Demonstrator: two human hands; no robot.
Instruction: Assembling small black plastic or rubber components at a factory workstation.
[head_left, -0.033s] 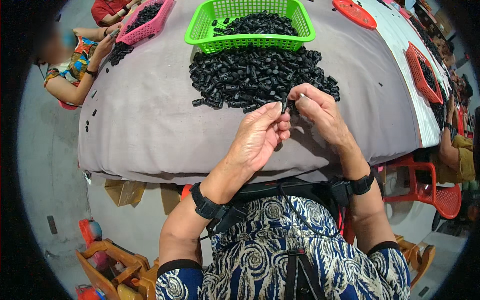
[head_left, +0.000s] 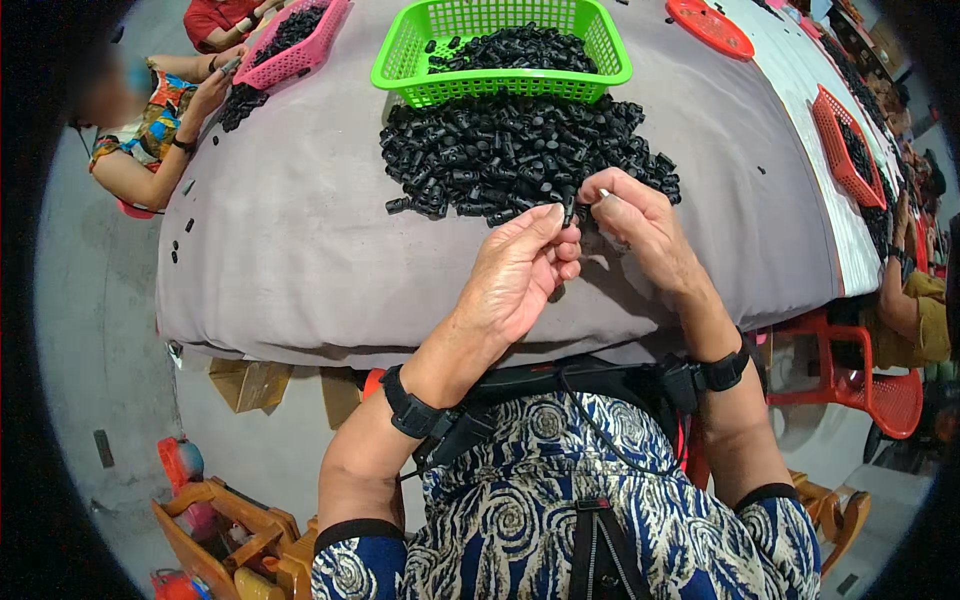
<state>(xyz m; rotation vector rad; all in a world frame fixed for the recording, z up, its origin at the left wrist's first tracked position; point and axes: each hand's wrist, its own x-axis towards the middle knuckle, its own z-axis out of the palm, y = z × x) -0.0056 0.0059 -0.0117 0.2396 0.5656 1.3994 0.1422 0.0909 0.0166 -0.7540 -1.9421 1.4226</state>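
The left hand (head_left: 515, 270) was pinching a small black part (head_left: 569, 208) between its thumb and fingers, so the part lay at its fingertips, standing roughly upright, just in front of the near edge of the pile of black parts (head_left: 480, 165). The right hand (head_left: 645, 230) was close beside the part on its right, fingers curled and thumb drawn in toward the forefinger; a small pale bit showed at its tips, but I could not tell whether that was something gripped or a nail. Both hands were above the grey cloth on the desk (head_left: 300, 250). Beyond the pile stood the green basket (head_left: 480, 88), with more black parts inside. Farther off to the left, a co-worker's hand (head_left: 210, 95) was near a pink basket (head_left: 290, 65) of dark parts, and a red basket (head_left: 838, 165) stood on the right side. Compared with the earlier frame, very little differed: the black part remained in the left hand's pinch, the right hand stayed just beside it in almost the same curl, and the pile and green basket kept their places apart from a very slight shift of the whole view.
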